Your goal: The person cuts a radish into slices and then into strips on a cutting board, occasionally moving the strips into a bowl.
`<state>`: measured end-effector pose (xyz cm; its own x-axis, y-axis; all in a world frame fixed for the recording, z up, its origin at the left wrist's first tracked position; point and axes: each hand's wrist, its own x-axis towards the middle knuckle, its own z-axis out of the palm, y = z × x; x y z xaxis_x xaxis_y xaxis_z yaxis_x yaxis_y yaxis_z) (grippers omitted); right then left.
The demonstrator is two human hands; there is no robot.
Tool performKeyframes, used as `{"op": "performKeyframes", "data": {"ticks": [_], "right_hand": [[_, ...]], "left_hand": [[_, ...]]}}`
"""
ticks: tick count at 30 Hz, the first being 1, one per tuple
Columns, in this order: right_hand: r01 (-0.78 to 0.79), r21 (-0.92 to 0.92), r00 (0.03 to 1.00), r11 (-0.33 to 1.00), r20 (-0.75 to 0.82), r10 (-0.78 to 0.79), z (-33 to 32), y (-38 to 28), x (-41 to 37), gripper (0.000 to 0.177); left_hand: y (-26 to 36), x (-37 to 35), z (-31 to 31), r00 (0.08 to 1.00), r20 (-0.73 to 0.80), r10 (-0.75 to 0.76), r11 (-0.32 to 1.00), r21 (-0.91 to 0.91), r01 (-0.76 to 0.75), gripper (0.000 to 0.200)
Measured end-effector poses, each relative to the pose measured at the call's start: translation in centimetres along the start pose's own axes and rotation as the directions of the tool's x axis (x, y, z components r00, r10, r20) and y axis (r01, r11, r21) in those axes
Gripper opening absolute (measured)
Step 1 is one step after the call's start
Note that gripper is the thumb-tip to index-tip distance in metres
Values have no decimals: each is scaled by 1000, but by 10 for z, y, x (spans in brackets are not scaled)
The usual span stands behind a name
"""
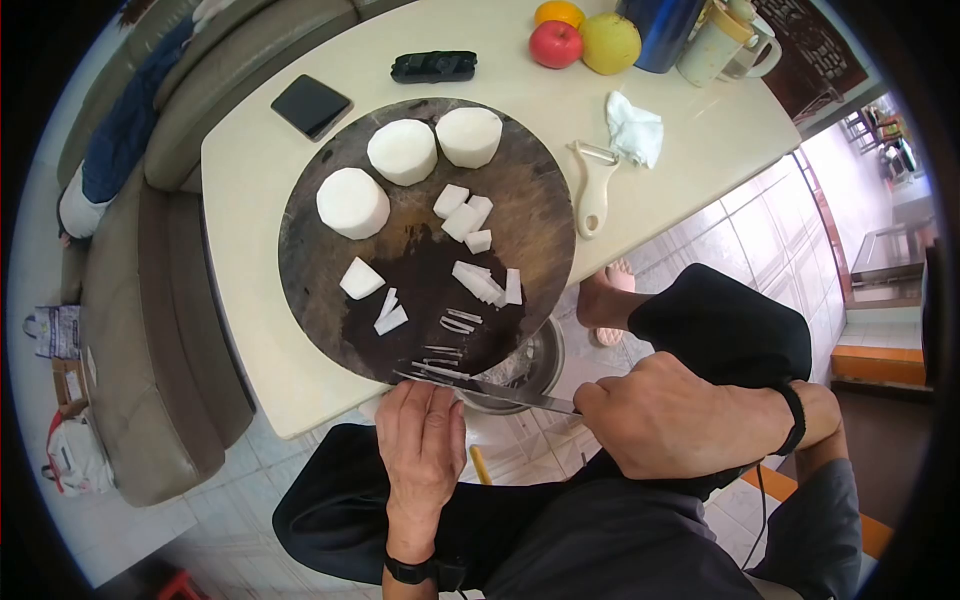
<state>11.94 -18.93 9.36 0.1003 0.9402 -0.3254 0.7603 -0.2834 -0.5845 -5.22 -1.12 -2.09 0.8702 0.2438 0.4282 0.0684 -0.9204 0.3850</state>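
My right hand (655, 415) grips a knife (515, 394) by its handle, the blade lying across the near edge of a round dark cutting board (540, 200). Against the blade, my left hand (420, 440) has its fingers pressed together at the board's edge; what lies beneath the fingertips is hidden. Thin white strips (443, 354) are beside the blade. Farther back sit three thick peeled rounds of a white root vegetable (402, 152), resembling radish. Small blocks (460, 215), a wedge (361, 279) and slices (480, 283) of it lie between.
A peeler (594, 190) and crumpled tissue (634, 130) lie right of the board. Behind are a phone (311, 106), a black object (433, 67), fruit (610, 44), a blue container (660, 30) and mugs (712, 45). A metal bowl (550, 360) stands below the table edge.
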Motion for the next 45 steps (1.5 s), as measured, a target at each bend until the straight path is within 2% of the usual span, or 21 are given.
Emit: {"op": "performKeyframes", "data": {"ticks": [5, 8, 10, 13, 15, 16, 18, 19, 21, 22, 23, 24, 25, 26, 31, 33, 35, 36, 37, 39, 45], "right_hand": [[1, 4, 1000, 1000, 32, -1, -2, -2, 2, 23], [-6, -109, 999, 994, -39, 2, 15, -13, 7, 23], [58, -286, 987, 957, -129, -98, 26, -16, 11, 19], [40, -163, 987, 986, -146, -64, 22, -9, 11, 19], [30, -132, 989, 991, -142, -48, 14, -5, 8, 19], [8, -92, 991, 996, -132, -21, 11, -3, 6, 19], [-12, -31, 990, 999, -139, 7, 1, 0, 4, 17], [-43, 41, 990, 998, -136, 48, -3, -1, 2, 16], [-1, 121, 978, 993, -206, 26, -6, 0, -2, 15], [9, 314, 985, 949, -166, 45, -8, 1, -3, 18], [9, 494, 991, 869, -118, 56, -9, 1, -3, 22], [20, 480, 991, 877, -126, 46, -11, 2, -3, 22], [-64, 604, 997, 794, 11, 73, -13, 2, -2, 24], [-164, 701, 985, 694, 151, 81, -16, 3, -2, 25], [-141, 701, 990, 699, 96, 103, -15, 11, -7, 27], [-141, 683, 990, 717, 80, 119, -16, 13, -13, 27], [-207, 604, 955, 770, -45, 292, -19, 8, -22, 22], [-202, 420, 945, 885, -153, 288, -14, 14, -23, 17], [-201, 413, 946, 888, -153, 285, -5, 22, -23, 17], [-152, -30, 908, 988, -399, 127, 11, 33, -21, 14], [-186, -96, 933, 978, -329, 145, 7, 16, -21, 12]], "left_hand": [[1, 1, -1, 1000, 7, -14, 1000, -11, 14, 28], [1, 2, -2, 1000, 15, -16, 1000, -20, 17, 29], [1, 5, -5, 1000, 24, -9, 1000, -19, 9, 30], [4, 7, -9, 999, 12, -51, 996, -66, 52, 28], [8, 11, -12, 965, -73, -250, 947, -224, 229, 21], [6, 11, -13, 965, -87, -247, 950, -215, 224, 21], [2, 12, -12, 825, -126, -551, 738, -535, 412, 18], [3, 16, -14, 824, -142, -548, 744, -534, 402, 18], [8, 28, -20, 613, 82, -786, 150, -936, 318, 24], [8, 30, -23, 622, 186, -761, -10, -961, 275, 31], [6, 30, -22, 627, 168, -761, 0, -966, 258, 31], [4, 32, -20, 660, 335, -673, -310, -937, 160, 31], [4, 36, -20, 711, 461, -531, -593, -801, 76, 30], [10, 38, -20, 687, 497, -530, -615, -783, 92, 28], [10, 34, -12, 702, 470, -535, -546, -827, 137, 26], [11, 28, -9, 592, 521, -615, -543, -824, 161, 26], [11, 24, -13, 574, 506, -643, -517, -841, 163, 27], [13, 22, -15, 556, 495, -668, -489, -855, 175, 29], [15, 20, -16, 558, 491, -669, -489, -856, 167, 29], [18, 12, -15, 515, 484, -707, -440, -872, 215, 30], [18, -16, 4, 446, 453, -772, -443, -887, 133, 28]]}}
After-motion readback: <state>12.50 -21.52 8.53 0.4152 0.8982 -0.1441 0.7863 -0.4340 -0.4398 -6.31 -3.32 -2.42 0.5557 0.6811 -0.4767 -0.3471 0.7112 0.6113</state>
